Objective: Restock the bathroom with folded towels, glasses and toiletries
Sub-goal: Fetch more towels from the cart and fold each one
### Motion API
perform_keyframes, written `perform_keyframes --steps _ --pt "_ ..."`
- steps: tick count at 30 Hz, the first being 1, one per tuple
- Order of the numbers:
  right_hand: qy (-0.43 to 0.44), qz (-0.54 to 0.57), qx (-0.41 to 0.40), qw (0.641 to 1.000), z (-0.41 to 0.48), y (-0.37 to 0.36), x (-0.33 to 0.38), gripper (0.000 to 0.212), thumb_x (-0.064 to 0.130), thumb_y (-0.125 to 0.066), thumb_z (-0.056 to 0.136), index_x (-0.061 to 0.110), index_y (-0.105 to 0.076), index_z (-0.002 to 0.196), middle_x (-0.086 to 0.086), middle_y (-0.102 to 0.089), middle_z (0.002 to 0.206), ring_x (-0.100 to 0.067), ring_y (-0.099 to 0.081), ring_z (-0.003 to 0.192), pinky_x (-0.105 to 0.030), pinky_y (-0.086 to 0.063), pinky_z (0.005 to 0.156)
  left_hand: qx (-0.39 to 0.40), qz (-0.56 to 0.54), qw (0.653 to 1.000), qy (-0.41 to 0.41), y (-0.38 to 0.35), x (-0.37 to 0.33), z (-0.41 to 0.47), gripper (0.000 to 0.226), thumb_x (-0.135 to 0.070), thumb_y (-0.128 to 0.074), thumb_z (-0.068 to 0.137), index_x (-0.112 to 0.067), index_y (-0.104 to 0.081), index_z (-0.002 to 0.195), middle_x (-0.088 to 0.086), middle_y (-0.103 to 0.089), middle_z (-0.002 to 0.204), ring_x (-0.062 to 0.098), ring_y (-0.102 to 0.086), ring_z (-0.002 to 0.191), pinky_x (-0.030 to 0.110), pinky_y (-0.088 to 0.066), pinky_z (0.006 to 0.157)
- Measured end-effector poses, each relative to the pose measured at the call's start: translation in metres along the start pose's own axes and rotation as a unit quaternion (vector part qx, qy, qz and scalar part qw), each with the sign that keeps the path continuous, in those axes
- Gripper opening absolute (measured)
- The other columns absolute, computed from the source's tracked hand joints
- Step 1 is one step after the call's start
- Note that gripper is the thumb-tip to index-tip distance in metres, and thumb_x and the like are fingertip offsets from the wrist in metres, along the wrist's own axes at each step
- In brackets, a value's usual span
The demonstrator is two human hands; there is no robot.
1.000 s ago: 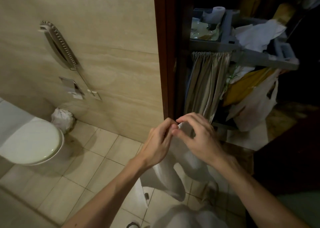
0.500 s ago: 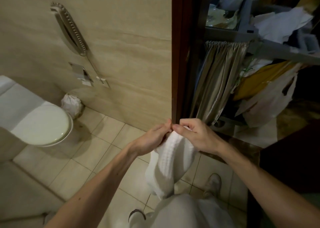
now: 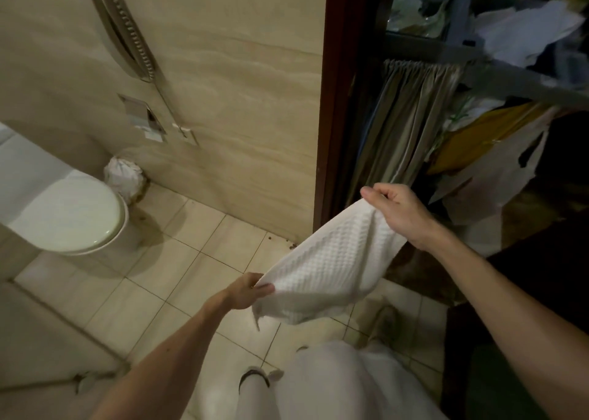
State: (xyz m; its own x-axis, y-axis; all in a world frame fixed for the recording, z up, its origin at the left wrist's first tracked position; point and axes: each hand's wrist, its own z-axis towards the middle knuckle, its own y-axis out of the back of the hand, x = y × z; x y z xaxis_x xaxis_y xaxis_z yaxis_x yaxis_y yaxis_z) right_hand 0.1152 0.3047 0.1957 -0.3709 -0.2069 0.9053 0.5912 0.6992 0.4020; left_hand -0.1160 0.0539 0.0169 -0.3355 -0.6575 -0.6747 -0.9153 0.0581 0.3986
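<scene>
A white waffle-weave towel (image 3: pixel 334 260) hangs stretched between my two hands above the tiled floor. My left hand (image 3: pixel 245 293) pinches its lower left corner. Higher and to the right, by the door frame, my right hand (image 3: pixel 398 210) grips the opposite end. The cloth sags a little in the middle.
A toilet (image 3: pixel 63 215) stands at the left, with a lined waste bin (image 3: pixel 124 177) beside it against the beige wall. A dark wooden door frame (image 3: pixel 334 100) splits the view. Beyond it is a housekeeping cart (image 3: pixel 462 56) with a curtain, linen and bags. My legs and shoes are below.
My hands were together at the bunched towel. They have drawn apart, the left going down and left, the right up and right, spreading the towel out.
</scene>
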Motion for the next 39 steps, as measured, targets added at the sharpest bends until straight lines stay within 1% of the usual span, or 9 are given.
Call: perform_keyframes --steps 3,10,19,23,26,28,34,36,39 --pt "-0.034 -0.035 -0.009 0.999 0.001 0.009 -0.021 0.042 0.036 -0.051 0.101 0.011 -0.046 0.068 -0.002 -0.035 0.061 -0.012 -0.037 0.053 -0.021 -0.033 0.051 -0.12 -0.099 0.987 0.041 -0.002 0.016 0.004 0.051 -0.059 -0.063 0.08 -0.011 -0.07 0.096 0.008 -0.069 0.087 0.027 -0.067 0.079 0.035 -0.055 0.065" --pt "-0.074 -0.106 -0.018 0.991 -0.007 0.02 -0.055 0.041 0.04 -0.053 0.099 0.014 -0.042 0.069 -0.001 -0.034 0.063 -0.011 -0.037 0.057 -0.03 -0.029 0.057 -0.233 -0.096 0.967 0.044 0.001 0.013 0.014 0.021 -0.023 -0.051 0.103 -0.011 -0.067 0.098 0.008 -0.064 0.082 0.025 -0.058 0.075 0.03 -0.044 0.061" --pt "-0.074 -0.253 0.028 0.964 -0.017 0.047 -0.09 0.046 0.043 -0.055 0.098 0.017 -0.039 0.063 0.0 -0.041 0.062 -0.016 -0.048 0.06 -0.035 -0.029 0.058 -0.283 -0.053 0.958 -0.004 0.03 -0.012 0.009 0.016 -0.017 -0.061 0.096 -0.014 -0.065 0.112 0.01 -0.073 0.086 0.024 -0.068 0.078 0.039 -0.057 0.067" --pt "-0.101 -0.227 0.024 0.968 -0.023 0.044 -0.102 0.046 0.039 -0.054 0.099 0.017 -0.04 0.061 0.002 -0.041 0.06 -0.014 -0.046 0.058 -0.034 -0.031 0.059 -0.163 0.087 0.982 0.033 0.051 -0.023 0.003 0.016 -0.028 -0.065 0.096 -0.012 -0.068 0.094 0.0 -0.067 0.079 0.012 -0.062 0.07 0.018 -0.046 0.055" --pt "-0.134 -0.199 0.045 0.97 -0.026 0.037 -0.107 0.042 0.036 -0.055 0.099 0.016 -0.045 0.064 0.0 -0.041 0.061 -0.015 -0.043 0.059 -0.033 -0.031 0.06 -0.03 0.177 0.983 0.033 0.06 -0.026 -0.008 0.039 -0.042 -0.059 0.098 -0.014 -0.063 0.07 0.0 -0.061 0.069 0.015 -0.056 0.062 0.025 -0.045 0.057" --pt "-0.151 -0.157 0.04 0.975 -0.031 0.033 -0.11 0.041 0.035 -0.053 0.1 0.015 -0.044 0.066 0.0 -0.037 0.061 -0.016 -0.04 0.059 -0.033 -0.029 0.06 0.001 0.096 0.995 0.017 0.057 -0.03 -0.021 0.047 -0.048 -0.053 0.097 -0.013 -0.062 0.067 0.001 -0.061 0.066 0.017 -0.057 0.06 0.027 -0.047 0.056" --pt "-0.2 0.007 -0.028 0.979 -0.049 0.016 -0.109 0.051 0.034 -0.051 0.101 -0.017 -0.053 0.097 -0.014 -0.045 0.077 -0.026 -0.044 0.075 -0.035 -0.033 0.069 -0.03 -0.218 0.975 -0.02 0.033 -0.049 -0.046 0.049 -0.04 -0.035 0.107 -0.004 -0.066 0.122 0.016 -0.074 0.111 0.037 -0.072 0.099 0.047 -0.06 0.084" --pt "-0.213 0.054 -0.045 0.974 -0.055 0.008 -0.102 0.055 0.034 -0.051 0.102 -0.018 -0.048 0.119 -0.036 -0.058 0.103 -0.038 -0.058 0.091 -0.045 -0.046 0.081 -0.071 -0.254 0.965 -0.002 0.021 -0.055 -0.047 0.048 -0.04 -0.036 0.107 -0.005 -0.066 0.122 0.015 -0.074 0.11 0.036 -0.072 0.099 0.052 -0.058 0.088" --pt "-0.237 0.109 -0.064 0.963 -0.064 -0.004 -0.088 0.046 0.031 -0.048 0.103 -0.009 -0.05 0.127 -0.033 -0.051 0.129 -0.044 -0.053 0.121 -0.056 -0.04 0.104 -0.093 -0.319 0.943 0.004 0.004 -0.064 -0.049 0.048 -0.04 -0.037 0.107 -0.005 -0.065 0.124 0.018 -0.073 0.114 0.038 -0.07 0.103 0.059 -0.053 0.094"
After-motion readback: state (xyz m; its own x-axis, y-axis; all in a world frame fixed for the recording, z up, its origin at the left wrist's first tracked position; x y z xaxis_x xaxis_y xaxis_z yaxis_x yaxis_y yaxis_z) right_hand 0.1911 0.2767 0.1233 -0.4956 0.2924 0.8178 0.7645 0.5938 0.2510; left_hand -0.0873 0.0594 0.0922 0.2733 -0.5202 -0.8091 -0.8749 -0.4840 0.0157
